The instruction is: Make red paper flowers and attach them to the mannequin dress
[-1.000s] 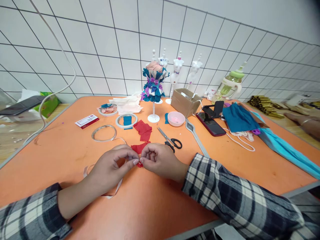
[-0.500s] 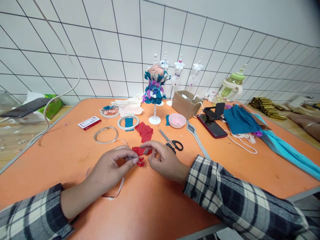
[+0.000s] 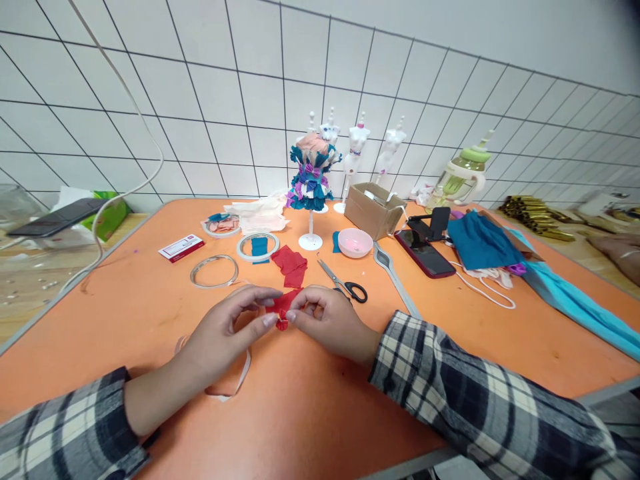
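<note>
A small gathered piece of red crepe paper [image 3: 282, 323] is between my hands, above the orange table. My right hand [image 3: 330, 320] pinches its right edge between thumb and index finger. My left hand [image 3: 225, 333] is at its left side, thumb and index finger apart, the thumb tip close to the piece. Behind the fingers lies a flat red strip [image 3: 284, 301], partly hidden, and beyond it a crumpled red sheet [image 3: 290, 265]. A narrow pale tape strip [image 3: 243, 375] lies by my left wrist. Scissors [image 3: 343, 280] rest beyond my right hand.
Tape rings [image 3: 214, 287], a pink bowl [image 3: 355, 243], a decorated dress form [image 3: 310, 175], a cardboard box [image 3: 373, 208] and a phone [image 3: 425, 253] stand or lie farther back. Blue paper [image 3: 483, 239] lies at the right. At the far right edge, another person's hand [image 3: 617, 250] shows.
My right hand has moved left and closed on the gathered red piece. The left thumb and index finger have parted from their pinch on it.
</note>
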A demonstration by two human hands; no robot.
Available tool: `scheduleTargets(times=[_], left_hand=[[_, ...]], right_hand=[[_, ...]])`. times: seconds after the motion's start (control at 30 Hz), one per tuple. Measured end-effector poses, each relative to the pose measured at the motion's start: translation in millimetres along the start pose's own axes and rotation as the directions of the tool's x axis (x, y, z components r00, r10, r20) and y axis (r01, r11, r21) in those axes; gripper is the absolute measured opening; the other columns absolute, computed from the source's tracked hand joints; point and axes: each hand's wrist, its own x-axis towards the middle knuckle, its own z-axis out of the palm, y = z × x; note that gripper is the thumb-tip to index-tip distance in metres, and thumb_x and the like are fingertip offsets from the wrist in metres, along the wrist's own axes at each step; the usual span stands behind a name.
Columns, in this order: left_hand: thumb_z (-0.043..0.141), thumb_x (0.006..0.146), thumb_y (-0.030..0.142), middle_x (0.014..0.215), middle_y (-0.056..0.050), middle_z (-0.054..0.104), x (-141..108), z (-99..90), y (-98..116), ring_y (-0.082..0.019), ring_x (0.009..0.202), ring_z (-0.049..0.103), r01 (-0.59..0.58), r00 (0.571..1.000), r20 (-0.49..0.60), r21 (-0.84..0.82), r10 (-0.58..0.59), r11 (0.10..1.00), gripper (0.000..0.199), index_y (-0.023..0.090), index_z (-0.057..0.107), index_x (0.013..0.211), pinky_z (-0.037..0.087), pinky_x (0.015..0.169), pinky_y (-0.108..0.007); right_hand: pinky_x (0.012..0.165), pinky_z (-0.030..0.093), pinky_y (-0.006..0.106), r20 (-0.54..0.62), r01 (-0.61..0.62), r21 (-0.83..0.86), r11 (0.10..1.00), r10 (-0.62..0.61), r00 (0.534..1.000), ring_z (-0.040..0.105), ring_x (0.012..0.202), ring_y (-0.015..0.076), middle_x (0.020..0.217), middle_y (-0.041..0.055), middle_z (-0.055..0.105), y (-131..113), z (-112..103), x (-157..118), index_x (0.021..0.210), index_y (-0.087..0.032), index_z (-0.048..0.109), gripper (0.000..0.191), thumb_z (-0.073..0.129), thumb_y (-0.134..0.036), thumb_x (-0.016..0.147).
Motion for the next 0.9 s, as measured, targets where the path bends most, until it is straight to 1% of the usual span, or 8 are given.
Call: scheduleTargets(times=[0.1, 0.17, 0.3, 0.47, 0.57, 0.7, 0.8, 0.9], left_hand=[[0.062, 0.087, 0.041, 0.094, -0.004, 0.069, 1, 1.4, -1, -0.020, 0.090, 0.065, -0.038, 0.998, 0.052, -0.015, 0.039, 0.999, 0.021, 0.023, 0.071, 0.093, 0.052, 0.084, -0.032], [0.062, 0.087, 0.039, 0.087, -0.003, 0.068, 2, 1.5, -1, -0.018, 0.084, 0.064, -0.053, 0.998, 0.034, -0.025, 0.054, 0.998, 0.019, 0.022, 0.070, 0.084, 0.052, 0.081, -0.030], [0.063, 0.086, 0.039, 0.086, -0.002, 0.067, 1, -0.3, 1, -0.019, 0.084, 0.063, -0.047, 0.999, -0.020, -0.016, 0.046, 0.999, 0.017, 0.023, 0.068, 0.082, 0.051, 0.081, -0.030], [0.061, 0.086, 0.040, 0.086, -0.003, 0.067, 1, -0.2, 5, -0.019, 0.083, 0.063, -0.020, 1.000, -0.005, -0.018, 0.019, 1.000, 0.019, 0.022, 0.067, 0.082, 0.052, 0.079, -0.030], [0.060, 0.085, 0.041, 0.083, -0.003, 0.068, 2, 1.1, 6, -0.019, 0.081, 0.063, -0.015, 1.000, 0.008, -0.021, 0.016, 1.000, 0.021, 0.022, 0.066, 0.080, 0.053, 0.076, -0.029], [0.060, 0.085, 0.041, 0.080, -0.002, 0.068, 2, 2.7, 10, -0.019, 0.079, 0.063, -0.043, 0.997, 0.062, 0.034, 0.041, 0.998, 0.021, 0.022, 0.066, 0.078, 0.052, 0.073, -0.029], [0.060, 0.085, 0.039, 0.081, -0.002, 0.069, 2, 3.6, 14, -0.019, 0.080, 0.063, -0.098, 0.990, 0.109, 0.123, 0.084, 0.988, 0.019, 0.023, 0.067, 0.078, 0.051, 0.074, -0.029], [0.060, 0.084, 0.036, 0.083, -0.002, 0.069, 1, 4.2, 15, -0.019, 0.081, 0.063, -0.141, 0.981, 0.156, 0.161, 0.116, 0.977, 0.017, 0.023, 0.069, 0.079, 0.050, 0.075, -0.029]], right_hand=[[0.052, 0.030, 0.021, 0.022, 0.033, 0.014, 0.999, -0.033, 0.999, 0.039, 0.055, 0.0071, 0.067, -0.0047, 0.051, 0, 0, 0, 0.078, -0.017, 0.067, 0.017, 0.069, -0.033, 0.082], [0.054, 0.032, 0.021, 0.024, 0.030, 0.011, 0.999, -0.030, 0.999, 0.042, 0.058, 0.0077, 0.069, -0.0038, 0.054, 0, 1, 0, 0.078, -0.017, 0.067, 0.017, 0.070, -0.034, 0.082], [0.056, 0.035, 0.022, 0.050, 0.007, 0.070, 0.998, -0.010, 0.999, 0.046, 0.063, 0.0093, 0.071, -0.0024, 0.056, 0, 3, 0, 0.080, -0.017, 0.066, 0.020, 0.068, -0.036, 0.083], [0.049, 0.030, 0.021, 0.074, -0.044, 0.064, 0.997, 0.039, 0.997, 0.039, 0.053, 0.0074, 0.062, -0.0059, 0.047, -2, 2, -2, 0.083, -0.018, 0.065, 0.018, 0.066, -0.036, 0.084], [0.048, 0.030, 0.020, 0.052, -0.016, 0.025, 1.000, 0.015, 0.999, 0.036, 0.051, 0.0062, 0.065, -0.0065, 0.048, -4, -1, -3, 0.091, -0.019, 0.065, 0.017, 0.067, -0.034, 0.083], [0.052, 0.033, 0.021, 0.003, 0.084, -0.082, 0.993, -0.084, 0.996, 0.043, 0.056, 0.0068, 0.069, -0.0045, 0.052, -4, 0, -3, 0.078, -0.018, 0.066, 0.009, 0.069, -0.027, 0.079], [0.053, 0.033, 0.021, -0.011, 0.059, -0.125, 0.990, -0.061, 0.998, 0.045, 0.056, 0.0071, 0.065, -0.0053, 0.052, -3, 3, -3, 0.071, -0.018, 0.064, 0.006, 0.068, -0.016, 0.074], [0.052, 0.033, 0.021, 0.051, 0.030, -0.107, 0.994, -0.025, 0.998, 0.045, 0.055, 0.0069, 0.064, -0.0056, 0.053, -2, 5, -3, 0.068, -0.018, 0.061, 0.008, 0.067, -0.013, 0.072]])
